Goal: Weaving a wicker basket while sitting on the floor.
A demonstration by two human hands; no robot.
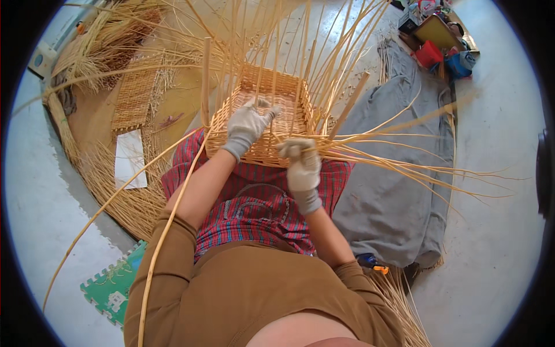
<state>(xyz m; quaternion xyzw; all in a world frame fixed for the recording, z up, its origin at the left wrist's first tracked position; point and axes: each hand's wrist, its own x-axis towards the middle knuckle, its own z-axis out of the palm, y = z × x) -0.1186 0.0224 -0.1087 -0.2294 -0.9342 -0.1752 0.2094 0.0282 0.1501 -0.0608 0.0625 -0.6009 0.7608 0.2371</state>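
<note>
A rectangular wicker basket (pixel 276 81), partly woven, rests on my lap with its open side up. Tall thin stakes rise from its walls. My left hand (pixel 247 126), in a pale work glove, reaches over the near wall with bent fingers gripping it. At the near right corner my right hand (pixel 303 165), also gloved and slightly blurred, is closed on a wicker rod. Loose wicker rods (pixel 399 153) fan out to the right from this corner. Two thicker wooden sticks stand at the basket's sides, a left stick (pixel 206 81) and a right stick (pixel 350 104).
A grey cloth (pixel 393 173) covers a long bundle on the right. Wicker bundles (pixel 107 43) and a woven mat (pixel 136 92) lie at the left. A white sheet (pixel 130 159), a green foam mat (pixel 115 283) and a red container (pixel 428 55) are on the floor. Long rods (pixel 156 254) cross my left arm.
</note>
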